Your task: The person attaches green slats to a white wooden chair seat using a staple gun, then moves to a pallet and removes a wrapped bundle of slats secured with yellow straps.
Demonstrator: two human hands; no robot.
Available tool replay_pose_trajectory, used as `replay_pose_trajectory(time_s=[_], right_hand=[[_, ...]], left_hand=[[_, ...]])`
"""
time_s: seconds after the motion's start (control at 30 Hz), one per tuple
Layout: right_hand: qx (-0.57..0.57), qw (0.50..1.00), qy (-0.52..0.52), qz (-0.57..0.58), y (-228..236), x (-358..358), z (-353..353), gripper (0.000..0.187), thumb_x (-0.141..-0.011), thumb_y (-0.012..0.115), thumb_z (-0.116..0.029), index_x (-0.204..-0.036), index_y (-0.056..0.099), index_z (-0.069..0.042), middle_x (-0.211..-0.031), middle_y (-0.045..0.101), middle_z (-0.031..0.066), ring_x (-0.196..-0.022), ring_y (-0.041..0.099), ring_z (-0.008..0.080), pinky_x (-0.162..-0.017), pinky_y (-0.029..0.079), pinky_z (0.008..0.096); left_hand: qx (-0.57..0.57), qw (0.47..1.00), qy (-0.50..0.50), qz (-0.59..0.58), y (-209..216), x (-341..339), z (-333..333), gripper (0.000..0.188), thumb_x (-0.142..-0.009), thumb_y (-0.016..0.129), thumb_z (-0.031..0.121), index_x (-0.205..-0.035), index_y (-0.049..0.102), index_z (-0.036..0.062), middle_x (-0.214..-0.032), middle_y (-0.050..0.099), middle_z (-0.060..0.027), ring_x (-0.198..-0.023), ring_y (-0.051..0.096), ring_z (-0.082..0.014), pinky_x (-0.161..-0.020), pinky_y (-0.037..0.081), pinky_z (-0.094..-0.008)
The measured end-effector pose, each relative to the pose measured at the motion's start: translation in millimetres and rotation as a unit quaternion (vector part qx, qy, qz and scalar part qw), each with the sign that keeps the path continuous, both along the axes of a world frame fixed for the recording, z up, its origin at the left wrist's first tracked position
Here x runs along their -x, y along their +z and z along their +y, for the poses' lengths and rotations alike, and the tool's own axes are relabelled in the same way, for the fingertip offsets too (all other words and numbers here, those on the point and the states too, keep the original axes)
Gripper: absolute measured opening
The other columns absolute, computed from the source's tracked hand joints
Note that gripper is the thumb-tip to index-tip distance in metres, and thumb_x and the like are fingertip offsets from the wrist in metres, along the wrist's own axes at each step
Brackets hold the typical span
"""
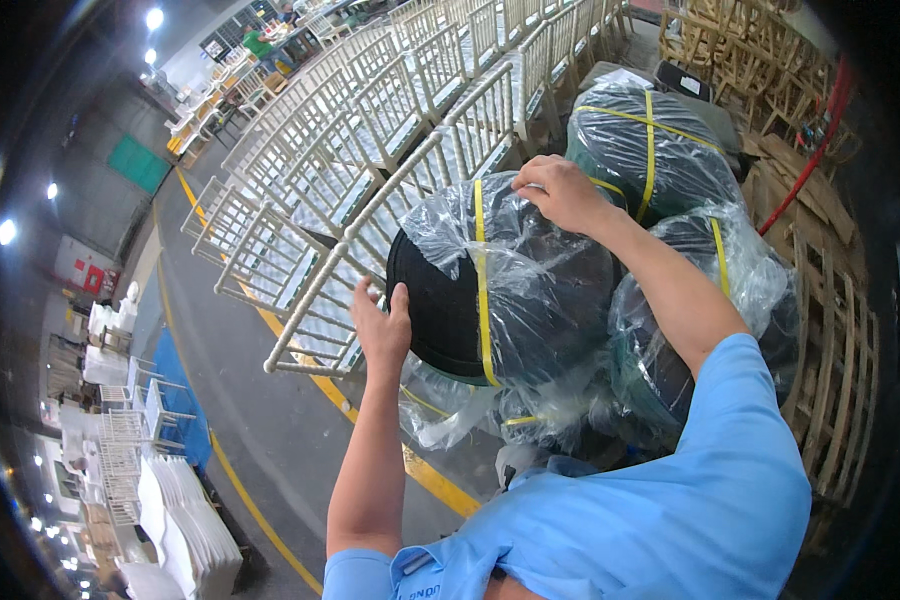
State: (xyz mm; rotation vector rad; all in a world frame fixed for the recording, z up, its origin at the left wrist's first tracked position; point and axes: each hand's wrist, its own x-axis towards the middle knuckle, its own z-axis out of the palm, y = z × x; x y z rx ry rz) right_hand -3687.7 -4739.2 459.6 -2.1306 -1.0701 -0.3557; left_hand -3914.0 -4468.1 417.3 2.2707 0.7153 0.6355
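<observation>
In front of me sits a round black bundle (432,310), partly covered by clear plastic wrap (540,290). A yellow strap (482,270) runs across its top from far to near. My left hand (382,328) is at the bundle's left edge, beside the bare black part, with thumb and fingers apart. Over the far side, my right hand (562,192) has its fingers bent and pinched together at the plastic's far edge. What exactly lies between those fingertips is small, but it looks like the wrap.
Rows of pale spindle-back chairs (370,90) stand close beyond the bundle. More plastic-wrapped bundles (650,135) with yellow straps lie to the right. Wooden pallets (835,370) lean at far right, near a red hose (810,160). Yellow floor lines (260,520) run at left.
</observation>
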Motion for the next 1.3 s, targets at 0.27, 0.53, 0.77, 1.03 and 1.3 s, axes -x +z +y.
replay_pose_trajectory(time_s=[0.27,0.53,0.77,1.03,1.3], right_hand=[[0.174,0.980,0.049,0.080,6,-57,36,0.041,-0.092,0.069,-0.026,-0.127,0.070,-0.005,-0.133,0.066,0.0174,-0.123,0.063,0.0352,-0.108,0.048,0.0411],[0.150,0.933,0.157,0.288,2,-89,64,0.044,-0.090,0.075,-0.018,-0.130,0.066,-0.003,-0.125,0.069,0.0102,-0.118,0.062,0.0199,-0.106,0.047,0.0360],[0.097,0.955,0.129,0.247,-7,-87,70,0.025,-0.090,0.078,-0.018,-0.109,0.075,-0.003,-0.097,0.075,0.0053,-0.095,0.068,0.0152,-0.085,0.053,0.0329],[-0.189,0.969,-0.067,0.142,25,49,28,0.023,-0.097,0.070,-0.020,-0.107,0.076,-0.001,-0.095,0.076,0.0067,-0.088,0.071,0.0164,-0.076,0.054,0.0306],[-0.167,0.806,-0.071,0.564,33,225,-39,0.049,-0.101,0.068,-0.021,-0.140,0.056,0.005,-0.125,0.070,0.0127,-0.092,0.072,0.0172,-0.075,0.057,0.0295]], left_hand=[[0.391,0.909,-0.079,-0.124,-34,-17,-7,0.062,-0.108,0.056,0.033,-0.156,0.038,-0.0027,-0.148,0.053,-0.0183,-0.132,0.054,-0.0241,-0.113,0.040,-0.0336],[0.442,0.871,-0.083,-0.197,-47,-14,-9,0.058,-0.109,0.055,0.028,-0.156,0.038,-0.0015,-0.146,0.054,-0.0177,-0.129,0.056,-0.0223,-0.111,0.042,-0.0328],[0.340,0.913,0.002,-0.228,-48,0,-77,0.056,-0.111,0.049,0.028,-0.155,0.038,-0.0041,-0.153,0.047,-0.0178,-0.139,0.047,-0.0247,-0.120,0.030,-0.0343],[0.144,0.979,-0.103,-0.098,-47,47,-66,0.078,-0.105,0.057,0.031,-0.163,0.017,-0.0027,-0.169,0.015,-0.0280,-0.157,0.018,-0.0422,-0.127,0.019,-0.0443],[0.043,0.976,-0.206,-0.052,-28,86,-91,0.105,-0.086,0.082,0.025,-0.163,0.015,-0.0015,-0.167,0.013,-0.0329,-0.154,0.022,-0.0475,-0.124,0.028,-0.0470]])
